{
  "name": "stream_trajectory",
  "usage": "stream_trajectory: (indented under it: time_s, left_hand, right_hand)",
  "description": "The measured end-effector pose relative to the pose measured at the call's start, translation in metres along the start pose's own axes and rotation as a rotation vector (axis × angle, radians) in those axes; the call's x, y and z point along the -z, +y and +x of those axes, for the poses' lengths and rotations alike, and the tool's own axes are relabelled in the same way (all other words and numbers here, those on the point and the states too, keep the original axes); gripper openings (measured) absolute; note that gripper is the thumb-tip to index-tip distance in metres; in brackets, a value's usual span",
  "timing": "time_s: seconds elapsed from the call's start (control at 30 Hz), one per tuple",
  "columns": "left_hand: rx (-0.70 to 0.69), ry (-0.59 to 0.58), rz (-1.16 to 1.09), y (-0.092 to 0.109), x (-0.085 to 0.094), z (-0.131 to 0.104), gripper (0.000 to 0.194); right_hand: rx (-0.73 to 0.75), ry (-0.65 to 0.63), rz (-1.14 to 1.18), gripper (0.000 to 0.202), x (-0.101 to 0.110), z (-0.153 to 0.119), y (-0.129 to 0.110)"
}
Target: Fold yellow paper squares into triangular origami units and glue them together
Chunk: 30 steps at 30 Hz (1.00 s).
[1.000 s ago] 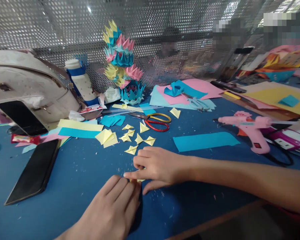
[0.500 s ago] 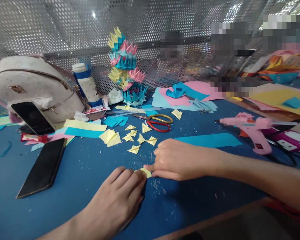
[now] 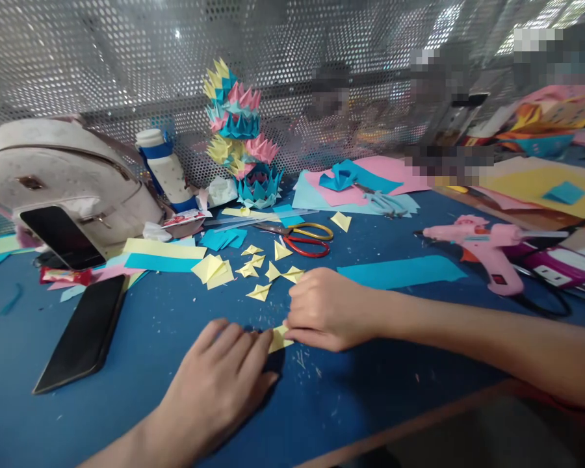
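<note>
A small piece of yellow paper (image 3: pixel 280 339) lies on the blue tabletop between my hands. My right hand (image 3: pixel 329 312) is closed at its right end, fingers curled and thumb side against the paper. At the left edge of the paper are the fingertips of my left hand (image 3: pixel 219 380); those fingers are slightly bent, with the thumb standing apart. Just beyond lie several folded yellow paper triangles (image 3: pixel 259 292), some close to my right knuckles. A small stack of yellow squares (image 3: pixel 213 270) sits to their left. Scissors (image 3: pixel 305 238) with one yellow and one red handle rest behind them.
A blue paper strip (image 3: pixel 404 272) lies past my right forearm, near a pink glue gun (image 3: pixel 487 240). Two phones, one a black phone (image 3: pixel 82 338), and a white backpack (image 3: pixel 63 182) are at left. A folded-paper tower (image 3: pixel 260 185) stands by the perforated metal wall.
My left hand has shifted slightly left, its thumb now showing apart, and more of the yellow paper is exposed. My right fingers have curled in closer. The view has moved slightly.
</note>
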<state>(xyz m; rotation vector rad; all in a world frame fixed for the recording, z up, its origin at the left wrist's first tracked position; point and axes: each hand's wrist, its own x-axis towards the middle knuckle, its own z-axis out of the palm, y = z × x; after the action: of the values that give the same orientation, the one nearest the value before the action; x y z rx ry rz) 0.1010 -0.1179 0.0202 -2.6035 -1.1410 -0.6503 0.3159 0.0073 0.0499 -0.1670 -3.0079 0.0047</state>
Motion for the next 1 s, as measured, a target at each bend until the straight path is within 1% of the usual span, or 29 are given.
stream_trajectory:
  time_s: [0.03,0.07,0.13,0.2,0.27,0.33,0.4,0.47,0.53,0.67,0.73,0.83,1.0]
  left_hand:
    - [0.092,-0.035,-0.151,-0.006,0.0,0.003,0.027]
    - [0.136,-0.066,-0.201,-0.011,0.0,0.005,0.027]
    - [0.181,-0.083,-0.255,-0.019,-0.001,0.008,0.025]
    - [0.214,-0.092,-0.293,-0.022,-0.003,0.01,0.02]
    - [0.254,-0.095,-0.34,-0.023,-0.004,0.011,0.011]
    - [0.294,-0.099,-0.385,-0.024,-0.006,0.011,0.007]
    - [0.328,-0.109,-0.429,-0.024,-0.007,0.012,0.008]
    - [0.363,-0.117,-0.473,-0.026,-0.009,0.012,0.012]
    - [0.41,-0.115,-0.518,-0.027,-0.01,0.012,0.013]
    - [0.545,-0.069,-0.624,-0.029,-0.014,0.011,0.008]
    - [0.608,-0.035,-0.686,-0.029,-0.014,0.01,0.009]
    - [0.669,0.014,-0.772,-0.028,-0.012,0.011,0.006]
    - [0.72,0.122,-0.824,-0.027,-0.005,0.014,0.007]
  right_hand:
    - [0.025,0.055,0.037,0.037,-0.007,0.001,0.002]
    - [0.029,0.093,0.082,0.039,-0.014,0.003,0.005]
    - [-0.005,0.118,0.133,0.049,-0.024,0.005,0.007]
    - [-0.022,0.131,0.177,0.05,-0.029,0.005,0.008]
    - [-0.028,0.143,0.243,0.042,-0.03,0.005,0.008]
    - [-0.055,0.145,0.319,0.03,-0.029,0.004,0.007]
    - [-0.107,0.147,0.368,0.023,-0.027,0.004,0.007]
    - [-0.162,0.163,0.414,0.021,-0.026,0.005,0.006]
    - [-0.224,0.173,0.518,0.02,-0.026,0.005,0.004]
    - [-0.312,0.185,0.886,0.018,-0.023,0.007,0.0]
    - [-0.327,0.203,1.011,0.021,-0.022,0.008,-0.001]
    - [-0.352,0.213,1.078,0.023,-0.02,0.008,0.0]
    - [-0.329,0.202,1.065,0.027,-0.022,0.007,0.001]
